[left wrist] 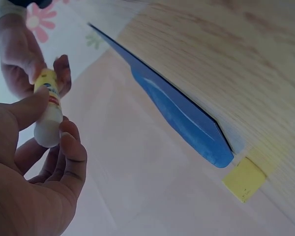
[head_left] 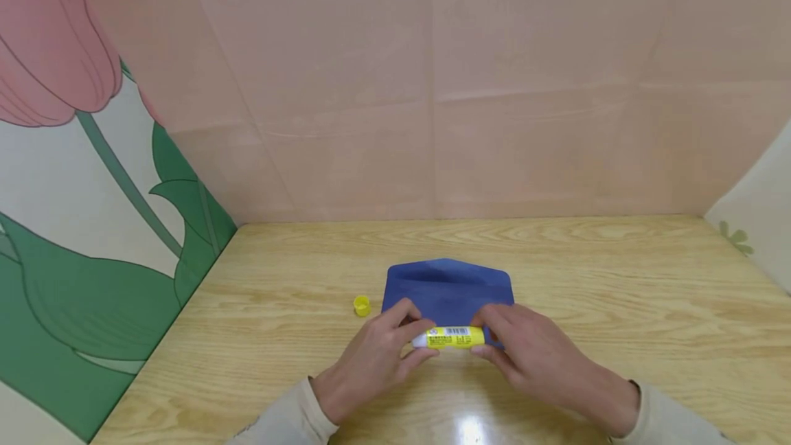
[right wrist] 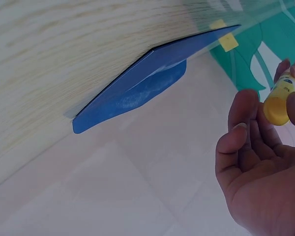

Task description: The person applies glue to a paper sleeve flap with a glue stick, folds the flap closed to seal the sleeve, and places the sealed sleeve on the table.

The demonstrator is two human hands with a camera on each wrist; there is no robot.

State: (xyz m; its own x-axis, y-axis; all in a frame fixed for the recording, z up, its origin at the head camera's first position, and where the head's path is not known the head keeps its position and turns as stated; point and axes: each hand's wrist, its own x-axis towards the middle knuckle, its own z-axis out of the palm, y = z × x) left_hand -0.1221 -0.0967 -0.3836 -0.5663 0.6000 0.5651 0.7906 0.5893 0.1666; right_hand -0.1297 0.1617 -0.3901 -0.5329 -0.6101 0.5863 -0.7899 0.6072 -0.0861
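Observation:
Both hands hold a yellow and white glue stick (head_left: 456, 337) level above the near edge of a blue envelope (head_left: 441, 297). My left hand (head_left: 384, 347) pinches its white end between thumb and fingers. At the yellow end, my right hand (head_left: 530, 349) grips with thumb and forefinger; in the right wrist view the round yellow base of the glue stick (right wrist: 276, 109) faces the camera. The envelope lies on the table with its flap raised at the far side, and the flap's inner face has whitish smears (right wrist: 132, 98). A yellow cap (head_left: 361, 305) stands left of the envelope.
The wood-grain table (head_left: 278, 280) runs back to a pink cloth backdrop (head_left: 371, 122). A cloth with printed tulips (head_left: 136, 184) borders the left side, and a pale cloth (head_left: 760, 211) the right. Light glares off the table near its front.

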